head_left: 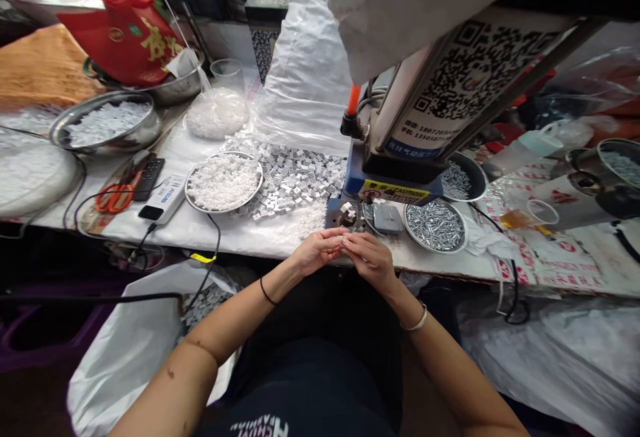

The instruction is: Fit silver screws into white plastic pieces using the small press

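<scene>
My left hand point(320, 250) and my right hand point(369, 257) meet at the table's front edge, fingertips pinched together. Whatever lies between them is too small and covered to make out. Just beyond my fingers is the base of a blue press point(395, 187), with small white pieces point(349, 210) on its dark plate and a grey block point(387, 218) beside them. To the right of my hands stands a round dish of small metal pins point(434, 225). Left of the press, grey-and-white square plastic parts point(295, 180) lie in a loose heap.
A metal plate of white beads point(224, 182) stands left of the heap. Further left are a power strip point(164, 200), orange-handled scissors point(115, 197) and a bowl of white pieces point(107, 122). Cables hang over the front edge. A plastic cup point(543, 213) lies at the right.
</scene>
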Available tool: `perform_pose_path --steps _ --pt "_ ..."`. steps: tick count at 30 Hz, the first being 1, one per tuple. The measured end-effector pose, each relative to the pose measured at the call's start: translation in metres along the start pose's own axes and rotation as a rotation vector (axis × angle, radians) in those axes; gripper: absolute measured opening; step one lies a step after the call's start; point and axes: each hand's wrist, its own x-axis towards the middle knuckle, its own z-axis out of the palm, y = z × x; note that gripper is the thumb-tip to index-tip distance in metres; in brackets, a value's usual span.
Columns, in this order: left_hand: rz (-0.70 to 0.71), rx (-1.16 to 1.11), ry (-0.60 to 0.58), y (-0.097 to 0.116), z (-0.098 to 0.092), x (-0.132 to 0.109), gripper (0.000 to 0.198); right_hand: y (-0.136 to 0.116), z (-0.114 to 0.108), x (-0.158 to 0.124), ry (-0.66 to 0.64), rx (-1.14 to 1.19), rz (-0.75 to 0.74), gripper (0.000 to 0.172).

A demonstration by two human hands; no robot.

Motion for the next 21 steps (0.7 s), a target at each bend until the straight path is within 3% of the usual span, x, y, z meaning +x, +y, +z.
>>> perform_pose_path --steps 2,4,7,10,12,16,21 --pt "0.15 0.241 0.086 0.005 -0.003 0.005 0.034 0.002 -0.002 0.005 0.054 0.046 0.178 0.015" --pt "0.389 0.454 0.184 0.012 -0.006 0.017 0.032 0.008 -0.005 0.014 0.173 0.043 0.359 0.011" --pt "0.612 0.539 0.161 0.022 -0.01 0.041 0.034 0.023 -0.009 0.032 0.274 0.0 0.483 0.014" --pt "0.574 0.482 0.017 0.024 -0.01 0.063 0.036 0.033 -0.009 0.044 0.198 -0.029 0.482 0.015" --pt "0.504 0.433 -0.017 0.022 -0.009 0.072 0.036 0.035 -0.008 0.047 0.166 -0.053 0.451 0.015" --pt "0.387 0.37 0.029 0.017 -0.007 0.075 0.039 0.033 -0.007 0.047 0.137 -0.122 0.365 0.012" --pt "0.405 0.373 0.051 0.021 -0.004 0.071 0.034 0.033 -0.01 0.049 0.128 -0.184 0.343 0.012"
